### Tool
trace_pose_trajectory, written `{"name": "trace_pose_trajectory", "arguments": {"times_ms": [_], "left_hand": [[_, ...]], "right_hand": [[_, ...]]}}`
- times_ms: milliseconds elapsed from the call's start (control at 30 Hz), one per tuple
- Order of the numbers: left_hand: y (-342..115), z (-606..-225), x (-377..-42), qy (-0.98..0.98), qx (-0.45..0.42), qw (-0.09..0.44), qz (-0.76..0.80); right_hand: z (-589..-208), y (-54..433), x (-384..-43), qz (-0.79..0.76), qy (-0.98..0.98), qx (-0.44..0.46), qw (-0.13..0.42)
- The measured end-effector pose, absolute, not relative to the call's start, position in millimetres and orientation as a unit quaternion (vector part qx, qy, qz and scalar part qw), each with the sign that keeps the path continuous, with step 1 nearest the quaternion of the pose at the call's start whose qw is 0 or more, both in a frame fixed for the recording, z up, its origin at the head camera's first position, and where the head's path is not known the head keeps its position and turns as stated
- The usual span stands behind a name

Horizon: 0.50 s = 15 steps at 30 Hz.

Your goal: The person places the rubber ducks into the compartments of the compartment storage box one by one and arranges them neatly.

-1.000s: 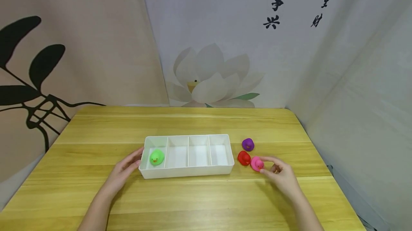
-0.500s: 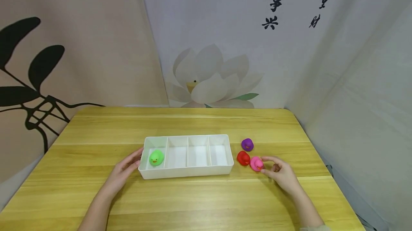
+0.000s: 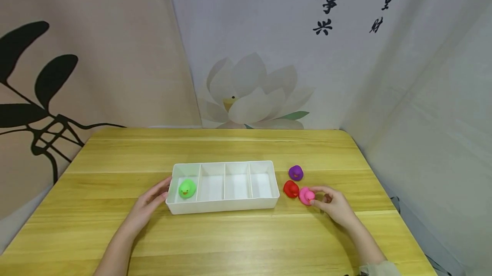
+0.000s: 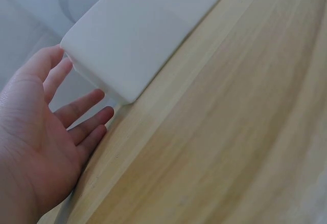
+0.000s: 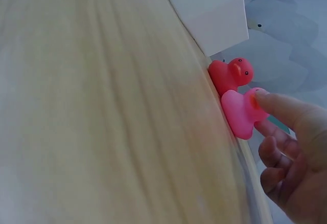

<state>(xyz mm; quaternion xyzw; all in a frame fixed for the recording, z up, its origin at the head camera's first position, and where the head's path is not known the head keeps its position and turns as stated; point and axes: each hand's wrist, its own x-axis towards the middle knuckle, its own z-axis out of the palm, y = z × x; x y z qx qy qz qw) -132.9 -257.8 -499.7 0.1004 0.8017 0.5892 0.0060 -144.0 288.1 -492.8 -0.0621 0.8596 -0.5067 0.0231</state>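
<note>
Pink duck (image 3: 306, 196) is just beside the red duck at the right end of the row, and whether its base touches the wood is hard to tell. From the left, a dark leafy plant print (image 3: 55, 77) shows on the cloth behind the table (image 3: 211, 242). Next comes the left hand (image 3: 149, 199), its thumb at the near corner of the white tray (image 3: 226, 206) and its index finger farther back on the same short end. Those fingers are loosely extended; in the left wrist view the others are spread apart near the lower edge. Four compartments run side by side in the tray, and the green duck (image 3: 187, 188) sits upright in the leftmost, beak toward the person. Beyond the tray's far side hangs a pale lotus print (image 3: 253, 92). Just past the tray's right end stands the red duck (image 3: 291, 189), with the purple duck (image 3: 296, 173) behind it and slightly right. Then comes the pink one, pinched at the head between thumb and index finger of the right hand (image 3: 335, 206), whose remaining fingers curl inward. Below that wrist, a light sleeve (image 3: 382, 268) enters at the bottom edge.
</note>
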Motion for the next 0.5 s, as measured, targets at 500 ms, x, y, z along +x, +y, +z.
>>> {"name": "trace_pose_trajectory", "arguments": {"times_ms": [500], "left_hand": [[-257,-498,-132,0.806,0.086,0.016,0.585]], "right_hand": [[-479,286,-140,-0.489,0.870,-0.058,-0.016]]}}
